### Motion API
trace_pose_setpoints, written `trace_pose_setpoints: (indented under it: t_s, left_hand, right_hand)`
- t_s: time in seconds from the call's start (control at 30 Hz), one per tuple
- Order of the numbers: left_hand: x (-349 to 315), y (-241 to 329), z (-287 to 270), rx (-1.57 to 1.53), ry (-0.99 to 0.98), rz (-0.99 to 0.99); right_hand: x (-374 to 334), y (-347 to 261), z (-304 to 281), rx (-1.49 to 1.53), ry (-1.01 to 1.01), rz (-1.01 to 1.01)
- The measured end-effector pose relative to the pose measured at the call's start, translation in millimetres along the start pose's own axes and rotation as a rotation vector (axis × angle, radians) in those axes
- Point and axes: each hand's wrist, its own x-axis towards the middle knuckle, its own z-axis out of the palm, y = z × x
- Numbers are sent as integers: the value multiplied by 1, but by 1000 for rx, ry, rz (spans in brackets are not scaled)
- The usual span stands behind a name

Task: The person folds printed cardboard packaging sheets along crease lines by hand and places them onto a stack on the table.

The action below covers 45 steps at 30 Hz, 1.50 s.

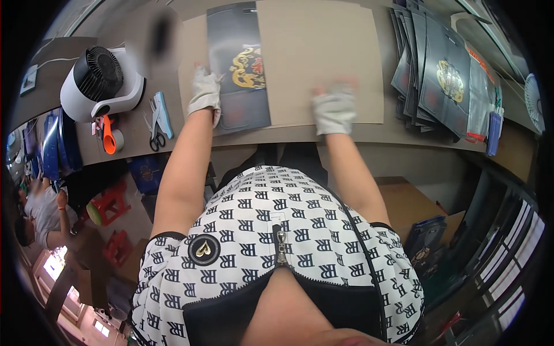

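Note:
Both my hands wear white gloves and rest on the worktable. My left hand [204, 92] presses flat on a dark printed sheet with a gold and red emblem [239, 75], at its left edge. My right hand [334, 106] lies on a plain brown cardboard panel [323, 52] that overlaps the dark sheet's right side. The right hand is a little blurred. Neither hand grips anything; the fingers lie spread on the surfaces.
A fanned stack of dark printed sheets [430, 75] lies at the right. At the left stand a small white fan [101, 81], scissors [157, 124] and an orange tape dispenser [111, 137]. A person [40, 213] sits far left; red stools [109, 205] stand below the table.

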Motion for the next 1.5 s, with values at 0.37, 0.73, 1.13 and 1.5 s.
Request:
trace_pose_setpoints:
  t_s: [0.37,0.73,1.13,1.5]
  left_hand:
    - [-63,38,18,791,120,814]
    - [-71,31,9,913,186,786]
    - [-93,72,-3,904,83,819]
    - [-92,76,0,962,23,777]
  right_hand:
    - [74,152,10,110,-156,426]
    - [10,35,-113,55,278,-462]
    - [26,-47,-58,216,116,-729]
    - [35,-52,-45,46,204,-651]
